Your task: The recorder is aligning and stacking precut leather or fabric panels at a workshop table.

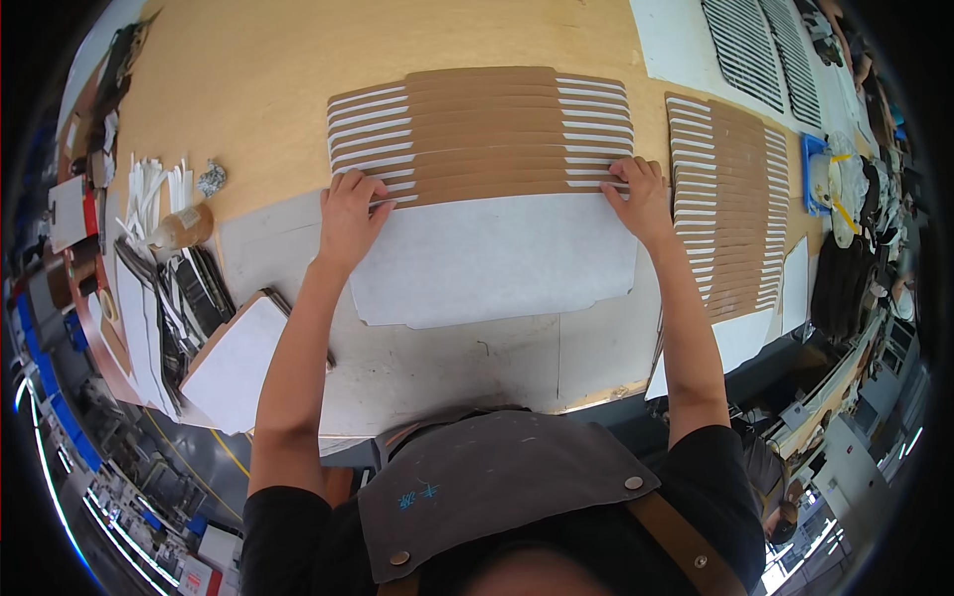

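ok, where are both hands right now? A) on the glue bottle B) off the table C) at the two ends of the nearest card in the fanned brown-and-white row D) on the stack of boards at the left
C: the left hand and the right hand press on opposite ends of the nearest card of the fanned row.

The sheet point(492, 258) lies on the table point(248, 89) before the person, its far edge overlapping the nearest piece of a staggered row of boards point(482, 129). The left hand point(350, 214) and right hand point(641, 197) press its far corners. A second row point(730, 199) lies right; a stack point(238, 363) and strips point(149, 189) lie left (a bottle point(184, 226) just beside them).
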Action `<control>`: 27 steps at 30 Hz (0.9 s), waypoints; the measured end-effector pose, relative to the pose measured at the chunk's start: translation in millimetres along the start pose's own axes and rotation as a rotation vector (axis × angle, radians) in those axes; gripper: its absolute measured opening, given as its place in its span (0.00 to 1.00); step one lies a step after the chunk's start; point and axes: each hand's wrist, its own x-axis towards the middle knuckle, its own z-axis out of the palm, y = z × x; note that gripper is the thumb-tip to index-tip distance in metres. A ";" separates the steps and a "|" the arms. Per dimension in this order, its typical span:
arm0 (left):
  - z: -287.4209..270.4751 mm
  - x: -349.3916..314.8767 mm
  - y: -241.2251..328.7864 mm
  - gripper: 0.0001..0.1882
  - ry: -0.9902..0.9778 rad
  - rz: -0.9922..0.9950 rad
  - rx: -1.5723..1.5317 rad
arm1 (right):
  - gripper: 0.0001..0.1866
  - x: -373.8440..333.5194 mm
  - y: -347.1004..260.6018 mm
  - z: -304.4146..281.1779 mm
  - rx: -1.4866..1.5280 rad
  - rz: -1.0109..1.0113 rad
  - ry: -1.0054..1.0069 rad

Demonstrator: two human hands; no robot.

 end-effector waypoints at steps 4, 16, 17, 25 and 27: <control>-1.8 4.6 -4.7 0.10 -0.106 -0.009 -0.111 | 0.11 4.2 1.6 -7.3 0.116 -0.028 -0.074; -32.8 -21.0 -30.0 0.09 -0.170 -0.570 -0.442 | 0.16 -23.0 42.4 -7.4 0.458 0.528 -0.270; -32.2 -27.6 -31.1 0.09 -0.174 -0.565 -0.445 | 0.16 -28.2 44.5 -4.8 0.582 0.565 -0.233; -18.1 -47.2 -33.0 0.13 -0.145 -0.755 -0.638 | 0.15 -30.0 39.4 -2.6 0.540 0.562 -0.203; -18.0 -45.8 -31.0 0.13 -0.136 -0.753 -0.648 | 0.14 -30.4 39.8 -2.1 0.573 0.569 -0.217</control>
